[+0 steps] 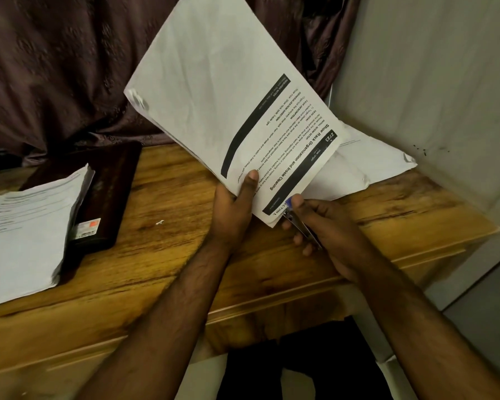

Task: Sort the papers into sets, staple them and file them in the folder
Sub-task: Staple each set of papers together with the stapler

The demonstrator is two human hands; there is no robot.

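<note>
Your left hand pinches the paper set while your right hand grips the stapler at its corner.

A wooden table fills the middle. A dark brown curtain hangs behind it. A pale wall stands at its right end.
</note>
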